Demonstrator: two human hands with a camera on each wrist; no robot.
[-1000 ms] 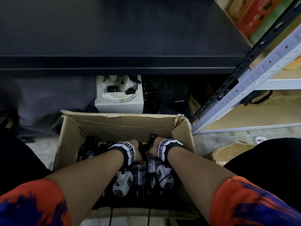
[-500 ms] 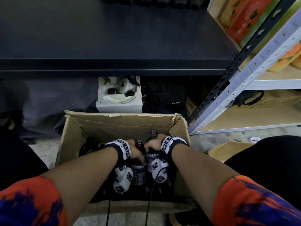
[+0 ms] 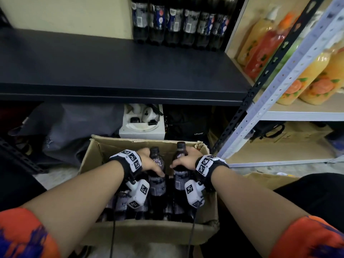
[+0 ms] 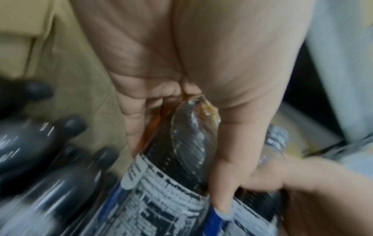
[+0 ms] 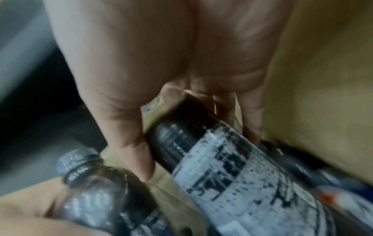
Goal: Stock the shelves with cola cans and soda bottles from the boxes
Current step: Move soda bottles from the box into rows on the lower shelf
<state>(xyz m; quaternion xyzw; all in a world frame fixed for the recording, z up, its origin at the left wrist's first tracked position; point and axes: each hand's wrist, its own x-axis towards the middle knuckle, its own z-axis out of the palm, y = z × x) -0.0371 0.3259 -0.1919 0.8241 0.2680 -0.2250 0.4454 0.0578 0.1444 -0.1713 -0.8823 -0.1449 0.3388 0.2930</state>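
Note:
My left hand point(image 3: 150, 162) grips a dark soda bottle point(image 3: 157, 175) by its shoulder, raised partly out of the cardboard box point(image 3: 115, 148). My right hand point(image 3: 183, 160) grips a second dark soda bottle point(image 3: 180, 172) the same way, beside the first. In the left wrist view the fingers point(image 4: 220, 183) wrap the bottle point(image 4: 161, 191) above its blue and white label. In the right wrist view the thumb point(image 5: 137, 151) and fingers hold the labelled bottle point(image 5: 232, 167), with the other bottle's cap point(image 5: 78, 158) close by. Several more bottles point(image 3: 121, 202) stand in the box.
A dark shelf point(image 3: 111, 71) runs above the box, with a row of large cola bottles point(image 3: 178, 21) at its back right. A perforated metal rack post point(image 3: 275, 90) stands to the right, with orange juice bottles point(image 3: 301, 79) on its shelf. A white foam block point(image 3: 142, 125) sits behind the box.
Both hands have lifted their bottles upward out of the box, so the caps now stand above the box rim. The head view has tilted up, showing the shelf's back row.

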